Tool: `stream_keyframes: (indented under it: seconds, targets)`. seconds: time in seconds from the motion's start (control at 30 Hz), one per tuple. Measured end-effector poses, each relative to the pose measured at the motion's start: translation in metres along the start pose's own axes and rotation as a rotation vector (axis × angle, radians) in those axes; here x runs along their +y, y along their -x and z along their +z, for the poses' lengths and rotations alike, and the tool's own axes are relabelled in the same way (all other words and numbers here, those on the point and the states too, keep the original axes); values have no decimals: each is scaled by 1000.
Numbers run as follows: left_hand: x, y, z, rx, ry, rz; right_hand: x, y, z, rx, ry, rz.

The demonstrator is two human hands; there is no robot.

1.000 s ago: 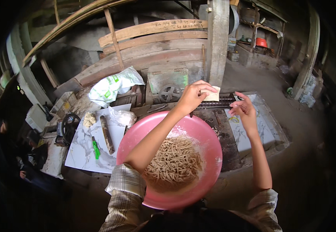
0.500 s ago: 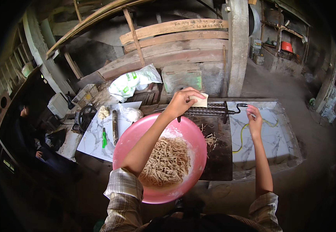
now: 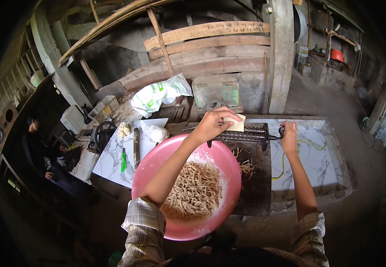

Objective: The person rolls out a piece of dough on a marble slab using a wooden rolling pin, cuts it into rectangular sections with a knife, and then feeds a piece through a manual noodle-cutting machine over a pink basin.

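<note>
My left hand (image 3: 213, 124) pinches a pale flat sheet of dough (image 3: 237, 123) and holds it on top of the dark ridged rollers of a noodle cutter (image 3: 242, 135). At the cutter's right end my right hand (image 3: 287, 135) is closed around its crank handle. Below the rollers stands a large pink basin (image 3: 226, 162) holding a heap of floured brown noodles (image 3: 196, 190); my left forearm reaches across it. A few cut strands (image 3: 246, 167) hang beside the basin's right rim.
A marble-patterned slab (image 3: 317, 155) lies right of the cutter with a yellow cord on it. To the left, a white board (image 3: 113, 155) carries a rolling pin (image 3: 136, 147), a green tool and a dough lump. A person sits at the far left. Wooden planks and a post stand behind.
The view has shifted slightly. My left hand has slid the dough sheet a little further right along the rollers. My right hand stays on the crank.
</note>
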State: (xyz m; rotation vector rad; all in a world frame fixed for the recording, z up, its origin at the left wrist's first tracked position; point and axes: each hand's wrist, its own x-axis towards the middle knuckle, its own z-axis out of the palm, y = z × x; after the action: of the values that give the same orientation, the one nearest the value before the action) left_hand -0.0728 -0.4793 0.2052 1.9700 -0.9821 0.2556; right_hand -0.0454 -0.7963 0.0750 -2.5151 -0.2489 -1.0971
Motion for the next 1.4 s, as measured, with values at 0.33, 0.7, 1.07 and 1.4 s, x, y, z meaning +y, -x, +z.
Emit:
stream_keyframes:
  seconds: [0.33, 0.7, 1.07, 1.4]
  targets:
    - [-10, 1, 4, 17, 113, -102, -48, 104, -43, -145, 104, 189]
    - [20, 91, 52, 181, -27, 175, -101, 61, -165, -74, 221, 95]
    - [-21, 59, 117, 583, 1680, -653, -84, -60, -144, 326, 555, -193]
    - [-18, 41, 119, 812, 2003, -608, -10, -68, -23, -6, 376, 182]
